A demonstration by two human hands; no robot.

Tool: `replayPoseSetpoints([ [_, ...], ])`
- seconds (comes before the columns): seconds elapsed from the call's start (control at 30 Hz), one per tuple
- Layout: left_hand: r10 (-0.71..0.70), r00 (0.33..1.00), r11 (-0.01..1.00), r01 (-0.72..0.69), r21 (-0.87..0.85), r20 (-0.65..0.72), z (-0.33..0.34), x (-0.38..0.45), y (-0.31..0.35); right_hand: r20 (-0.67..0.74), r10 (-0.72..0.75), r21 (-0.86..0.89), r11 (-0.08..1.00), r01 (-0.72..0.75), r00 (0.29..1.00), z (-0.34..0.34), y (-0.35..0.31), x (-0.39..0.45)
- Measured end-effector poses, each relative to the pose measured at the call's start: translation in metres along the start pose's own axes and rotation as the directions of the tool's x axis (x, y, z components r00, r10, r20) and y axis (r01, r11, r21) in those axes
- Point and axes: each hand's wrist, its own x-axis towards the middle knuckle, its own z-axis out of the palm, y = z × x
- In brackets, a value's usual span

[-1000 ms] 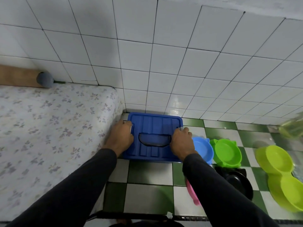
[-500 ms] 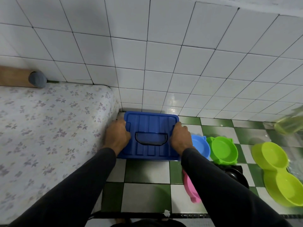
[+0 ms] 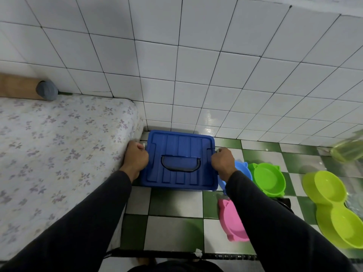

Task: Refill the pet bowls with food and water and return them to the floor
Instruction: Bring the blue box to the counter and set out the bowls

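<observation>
Nearest on the checked floor (image 3: 172, 230), a pink bowl (image 3: 232, 222) and a double bowl (image 3: 334, 205) lie empty; farther back, blue (image 3: 242, 168) and green (image 3: 268, 178) ones too, so filling seems not yet begun. Against the wall, left hand (image 3: 136, 159) and right hand (image 3: 223, 160) clamp the side latches of a blue box (image 3: 180, 160). Its contents are hidden.

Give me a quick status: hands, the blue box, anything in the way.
Left hand and right hand grip blue box side latches. Lid on. Blue bowl crowds right side.
</observation>
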Motion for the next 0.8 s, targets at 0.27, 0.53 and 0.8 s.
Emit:
replayPoseSetpoints([
  [0.27,0.214,0.975,0.974,-0.209,0.084,-0.054,-0.004,-0.004,-0.010,-0.122,-0.286,-0.307,0.922,0.237,0.950,-0.005,0.009,-0.013],
  [0.53,0.472,0.881,0.788,-0.408,0.461,-0.029,0.003,-0.012,-0.009,0.027,-0.383,-0.475,0.808,0.349,0.923,-0.001,0.010,-0.022],
  [0.8,0.431,0.902,0.794,-0.362,0.488,-0.031,0.002,-0.014,-0.006,0.036,-0.345,-0.471,0.822,0.321,0.938,-0.002,0.004,-0.022],
])
